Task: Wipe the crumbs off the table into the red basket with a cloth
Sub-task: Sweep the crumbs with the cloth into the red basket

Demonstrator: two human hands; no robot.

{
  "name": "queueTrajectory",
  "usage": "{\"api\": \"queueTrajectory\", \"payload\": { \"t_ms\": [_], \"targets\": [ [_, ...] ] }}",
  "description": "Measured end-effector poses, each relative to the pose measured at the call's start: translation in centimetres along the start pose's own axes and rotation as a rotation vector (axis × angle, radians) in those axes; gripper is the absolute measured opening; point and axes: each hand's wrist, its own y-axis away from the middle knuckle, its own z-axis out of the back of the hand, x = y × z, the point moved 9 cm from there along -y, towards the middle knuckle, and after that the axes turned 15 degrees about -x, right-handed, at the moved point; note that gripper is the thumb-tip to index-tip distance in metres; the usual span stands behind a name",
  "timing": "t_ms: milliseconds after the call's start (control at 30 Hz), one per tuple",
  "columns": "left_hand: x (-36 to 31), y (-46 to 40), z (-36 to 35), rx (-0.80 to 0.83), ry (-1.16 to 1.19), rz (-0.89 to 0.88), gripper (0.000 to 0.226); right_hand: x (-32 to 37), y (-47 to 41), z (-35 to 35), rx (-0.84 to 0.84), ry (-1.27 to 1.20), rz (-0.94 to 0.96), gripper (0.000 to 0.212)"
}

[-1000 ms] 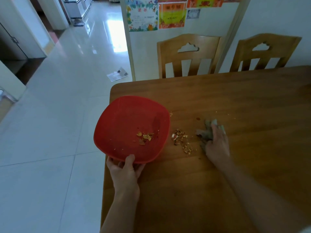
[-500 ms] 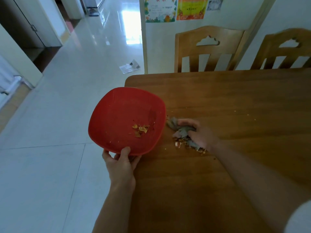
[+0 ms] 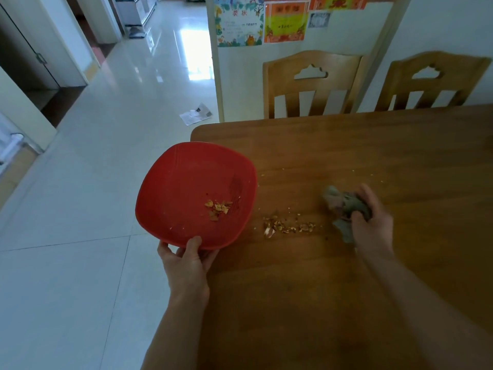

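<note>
My left hand [image 3: 186, 259] grips the near rim of the red basket [image 3: 184, 177], which hangs over the left edge of the wooden table [image 3: 333, 276]. A small heap of yellow crumbs [image 3: 217, 207] lies inside the basket. More crumbs [image 3: 286, 226] sit in a loose pile on the table just right of the basket. My right hand [image 3: 372, 220] is closed on a crumpled grey cloth [image 3: 344, 205], a short way right of that pile. A few tiny specks are scattered farther back on the tabletop.
Two wooden chairs [image 3: 310, 84] [image 3: 432, 81] stand at the table's far side against a white wall with coloured posters [image 3: 261, 21]. Glossy white floor tiles spread to the left, with a sheet of paper [image 3: 196, 117] lying on them.
My right hand with the cloth has drawn back to the right, away from the basket, and the crumb pile lies uncovered. The basket and my left hand have kept their place.
</note>
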Motion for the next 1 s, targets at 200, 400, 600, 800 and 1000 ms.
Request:
{"api": "queueTrajectory", "payload": {
  "t_ms": [200, 400, 600, 800, 1000],
  "targets": [
    [-0.7, -1.4, 3.3, -0.033, 0.0, -0.016, 0.067, -4.5, 2.3, -0.2, 0.132, 0.473, 0.061, 0.053],
    [-1.2, -3.6, 6.6, -0.093, 0.048, -0.007, 0.067, -1.0, 5.6, -6.7, 0.277, 0.529, 0.181, 0.059],
    [-1.5, -5.6, 8.9, -0.136, 0.102, 0.019, 0.068, 1.2, 8.6, -11.2, 0.318, 0.554, 0.247, 0.058],
    [-1.3, -8.5, 11.5, -0.26, 0.172, 0.019, 0.069, 1.7, 10.0, -13.9, 0.321, 0.548, 0.255, 0.058],
    [0.5, -10.1, 13.4, -0.375, 0.105, -0.03, 0.077, 2.0, 11.2, -16.0, 0.298, 0.55, 0.262, 0.062]
  ]
}}
